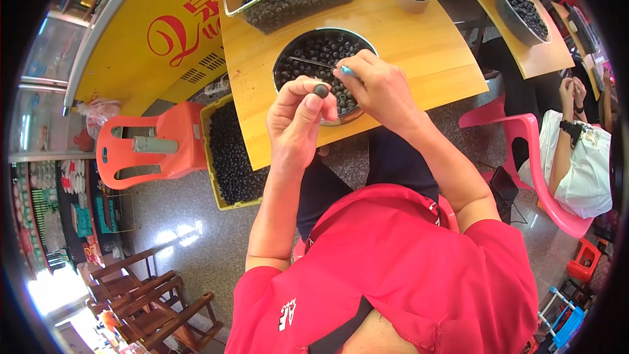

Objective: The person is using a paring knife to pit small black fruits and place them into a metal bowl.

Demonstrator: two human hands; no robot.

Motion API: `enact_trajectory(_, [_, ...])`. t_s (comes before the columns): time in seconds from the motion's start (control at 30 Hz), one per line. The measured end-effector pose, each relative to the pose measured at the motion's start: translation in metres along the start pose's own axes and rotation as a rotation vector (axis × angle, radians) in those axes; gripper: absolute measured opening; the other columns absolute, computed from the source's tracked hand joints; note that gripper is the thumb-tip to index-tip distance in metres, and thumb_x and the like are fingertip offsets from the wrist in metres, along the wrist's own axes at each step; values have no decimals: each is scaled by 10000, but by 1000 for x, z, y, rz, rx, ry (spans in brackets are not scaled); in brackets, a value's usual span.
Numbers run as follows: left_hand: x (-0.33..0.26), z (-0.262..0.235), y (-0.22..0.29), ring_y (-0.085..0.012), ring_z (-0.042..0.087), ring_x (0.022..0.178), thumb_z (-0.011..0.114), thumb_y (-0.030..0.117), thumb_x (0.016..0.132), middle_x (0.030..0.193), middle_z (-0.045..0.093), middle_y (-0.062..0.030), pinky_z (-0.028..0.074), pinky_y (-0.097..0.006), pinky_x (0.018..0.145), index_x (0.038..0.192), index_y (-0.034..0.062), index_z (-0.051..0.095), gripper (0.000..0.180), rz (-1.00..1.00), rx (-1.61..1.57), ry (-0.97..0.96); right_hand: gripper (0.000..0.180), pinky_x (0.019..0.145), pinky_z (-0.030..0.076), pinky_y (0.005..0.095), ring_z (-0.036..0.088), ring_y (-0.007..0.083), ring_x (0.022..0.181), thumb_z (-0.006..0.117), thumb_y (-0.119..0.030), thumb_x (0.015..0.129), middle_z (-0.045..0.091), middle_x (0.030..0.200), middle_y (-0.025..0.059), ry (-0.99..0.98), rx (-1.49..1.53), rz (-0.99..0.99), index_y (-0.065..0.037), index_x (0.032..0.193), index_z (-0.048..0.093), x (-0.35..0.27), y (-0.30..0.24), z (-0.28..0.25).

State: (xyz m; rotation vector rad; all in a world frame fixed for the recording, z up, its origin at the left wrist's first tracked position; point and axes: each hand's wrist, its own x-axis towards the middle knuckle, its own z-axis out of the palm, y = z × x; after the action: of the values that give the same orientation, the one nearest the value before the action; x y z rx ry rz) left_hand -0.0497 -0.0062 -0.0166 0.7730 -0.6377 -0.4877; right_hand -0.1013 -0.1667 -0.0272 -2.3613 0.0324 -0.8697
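The left hand's (296,113) fingers pinch one dark bead (320,90) above the round bowl (347,118); the right hand's (379,86) grasp what looks like a blue-handled pick (311,61). Many loose beads (334,47) are left inside; whether any are finished, I cannot tell.

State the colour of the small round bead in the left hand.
The bead is nearly black, shown best in the head view.
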Motion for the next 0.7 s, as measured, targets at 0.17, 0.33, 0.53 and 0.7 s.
enact_trajectory(0.17, [2,-12,-6,-108,543,724,599,94,931,876,605,-47,438,-230,682,1065,-17,618,175,-27,100,153,159,615,462,267,580,118,684,645,-184,903,626,806,38,-90,454,160,-25,897,629,9,-29,-15])
enact_trajectory(0.33, [1,-8,-5,-100,551,738,605,75,922,880,604,-37,443,-215,678,1058,-25,638,171,20,223,172,229,637,433,208,516,30,756,622,-246,937,597,802,-16,-276,775,392,-20,893,619,8,-31,-11])
enact_trajectory(0.53, [-4,-20,11,-106,577,748,600,43,914,885,609,-52,457,-214,675,1048,-27,645,158,82,379,125,260,687,429,195,520,37,764,602,-287,947,611,821,-22,-327,999,489,-31,915,633,10,-30,-6])
enact_trajectory(0.7, [-10,-81,46,-111,611,726,609,10,894,910,654,-86,475,-220,661,1025,-12,609,133,199,524,413,257,617,386,173,499,23,701,607,-285,943,603,797,-31,-213,856,463,-32,950,652,6,-7,-12])
